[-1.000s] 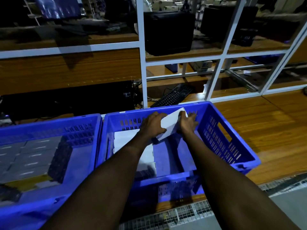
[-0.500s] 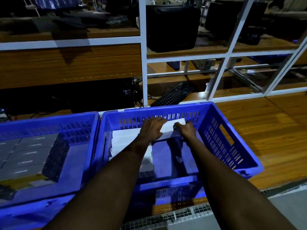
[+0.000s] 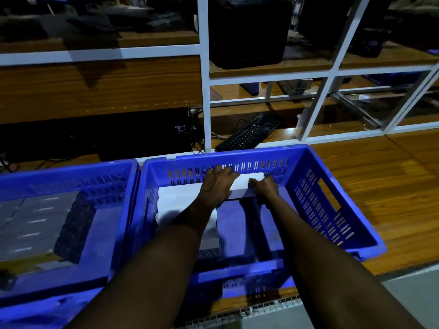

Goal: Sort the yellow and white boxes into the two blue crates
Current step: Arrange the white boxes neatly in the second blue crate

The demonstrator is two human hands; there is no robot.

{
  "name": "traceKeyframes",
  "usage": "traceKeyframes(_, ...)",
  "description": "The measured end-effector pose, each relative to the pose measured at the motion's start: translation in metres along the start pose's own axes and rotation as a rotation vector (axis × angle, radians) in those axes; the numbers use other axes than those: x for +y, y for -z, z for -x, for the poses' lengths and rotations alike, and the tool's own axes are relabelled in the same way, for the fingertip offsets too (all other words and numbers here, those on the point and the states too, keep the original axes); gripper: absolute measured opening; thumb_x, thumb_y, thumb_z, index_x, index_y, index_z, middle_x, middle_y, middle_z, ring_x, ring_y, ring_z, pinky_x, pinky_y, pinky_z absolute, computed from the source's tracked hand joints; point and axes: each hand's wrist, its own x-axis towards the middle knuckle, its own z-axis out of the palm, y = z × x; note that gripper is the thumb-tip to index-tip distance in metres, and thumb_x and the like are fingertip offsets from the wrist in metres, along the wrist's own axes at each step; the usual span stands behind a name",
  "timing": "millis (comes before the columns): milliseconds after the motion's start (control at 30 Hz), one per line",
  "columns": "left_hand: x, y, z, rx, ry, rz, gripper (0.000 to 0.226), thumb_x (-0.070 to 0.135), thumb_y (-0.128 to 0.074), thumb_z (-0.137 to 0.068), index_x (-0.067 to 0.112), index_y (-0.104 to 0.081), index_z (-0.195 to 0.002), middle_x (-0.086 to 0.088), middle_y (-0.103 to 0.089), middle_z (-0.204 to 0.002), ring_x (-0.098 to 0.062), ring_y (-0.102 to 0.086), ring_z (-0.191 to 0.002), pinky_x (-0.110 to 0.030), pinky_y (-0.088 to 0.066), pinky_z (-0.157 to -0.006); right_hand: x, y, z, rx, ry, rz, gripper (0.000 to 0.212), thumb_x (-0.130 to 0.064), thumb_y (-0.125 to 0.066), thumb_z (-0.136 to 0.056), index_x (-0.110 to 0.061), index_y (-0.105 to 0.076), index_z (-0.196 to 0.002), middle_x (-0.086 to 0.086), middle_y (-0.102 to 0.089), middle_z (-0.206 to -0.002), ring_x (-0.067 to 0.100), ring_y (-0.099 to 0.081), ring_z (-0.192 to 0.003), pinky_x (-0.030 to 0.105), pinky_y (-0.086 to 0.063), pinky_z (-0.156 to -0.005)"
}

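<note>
Two blue crates stand side by side at the table's front edge. In the right crate [image 3: 332, 167] both hands hold one white box [image 3: 242, 186] lying flat against the far wall. My left hand [image 3: 217, 184] lies over its left part, fingers curved over the far edge. At the box's right end, my right hand [image 3: 264, 189] grips with curled fingers. More white boxes [image 3: 180, 200] fill the crate's left side, partly hidden by my left forearm. The left crate [image 3: 71, 168] holds several flat boxes [image 3: 38, 222] that look grey in the dim light, with a yellow edge showing.
A white-framed shelf rack [image 3: 204, 91] rises right behind the crates. A black keyboard [image 3: 249, 132] lies on the wooden surface behind the right crate. Bare wooden tabletop [image 3: 392, 191] extends to the right of the crate. Dark bins sit on the upper shelves.
The white box was held tilted above the crate; both hands lowered it flat against the far wall, beside the other white boxes.
</note>
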Motion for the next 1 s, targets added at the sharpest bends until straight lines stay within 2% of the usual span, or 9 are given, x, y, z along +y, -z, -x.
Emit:
traceKeyframes(133, 0.004, 0.001, -0.001, 0.008, 0.024, -0.070, 0.054, 0.020, -0.076, -0.072, 0.028, -0.055, -0.121, -0.005, -0.050, -0.119, -0.028, -0.050, -0.108, -0.045, -0.044, -0.091, 0.002, -0.002, -0.008, -0.005, -0.004, 0.001, 0.063, -0.037, -0.068, -0.087, -0.005, -0.042, -0.134, 0.024, -0.050, -0.136, 0.041, -0.047, -0.125, 0.050, -0.048, -0.098)
traceKeyframes(267, -0.001, -0.004, 0.003, 0.006, 0.063, -0.077, 0.046, 0.021, -0.076, -0.069, 0.026, -0.057, -0.111, -0.005, -0.053, -0.117, -0.029, -0.052, -0.106, -0.044, -0.046, -0.086, 0.005, -0.006, -0.011, 0.000, -0.004, -0.008, 0.067, -0.032, -0.070, -0.086, -0.005, -0.036, -0.138, 0.024, -0.045, -0.139, 0.042, -0.044, -0.129, 0.052, -0.045, -0.100)
traceKeyframes(500, -0.005, -0.005, 0.002, -0.049, 0.080, -0.041, 0.045, 0.021, -0.069, -0.079, 0.023, -0.053, -0.121, -0.006, -0.048, -0.129, -0.031, -0.046, -0.117, -0.043, -0.044, -0.090, 0.008, -0.012, -0.019, 0.006, -0.016, 0.015, 0.077, -0.030, -0.072, -0.083, -0.004, -0.029, -0.142, 0.024, -0.045, -0.139, 0.042, -0.044, -0.128, 0.055, -0.047, -0.097)
traceKeyframes(700, -0.009, -0.009, 0.005, -0.085, 0.141, -0.003, 0.051, 0.022, -0.071, -0.079, 0.018, -0.051, -0.125, -0.010, -0.049, -0.133, -0.033, -0.046, -0.123, -0.048, -0.047, -0.094, 0.011, -0.016, -0.023, -0.021, -0.019, 0.102, 0.074, -0.023, -0.069, -0.087, -0.002, -0.025, -0.143, 0.027, -0.041, -0.142, 0.042, -0.040, -0.131, 0.053, -0.044, -0.100)
traceKeyframes(867, -0.007, -0.011, 0.006, -0.113, 0.165, -0.006, 0.041, 0.014, -0.066, -0.084, 0.012, -0.053, -0.123, -0.013, -0.046, -0.136, -0.035, -0.045, -0.124, -0.047, -0.046, -0.097, 0.009, -0.017, -0.025, -0.045, -0.033, 0.175, 0.066, -0.025, -0.067, -0.089, -0.001, -0.034, -0.141, 0.026, -0.043, -0.141, 0.041, -0.043, -0.130, 0.052, -0.046, -0.100)
traceKeyframes(1000, -0.003, -0.012, 0.006, -0.136, 0.222, -0.066, 0.044, 0.018, -0.064, -0.086, 0.014, -0.052, -0.128, -0.013, -0.044, -0.140, -0.035, -0.043, -0.126, -0.045, -0.044, -0.100, 0.006, -0.016, -0.026, -0.087, -0.044, 0.271, 0.060, -0.028, -0.066, -0.091, 0.001, -0.042, -0.139, 0.024, -0.045, -0.142, 0.038, -0.044, -0.131, 0.048, -0.048, -0.099)
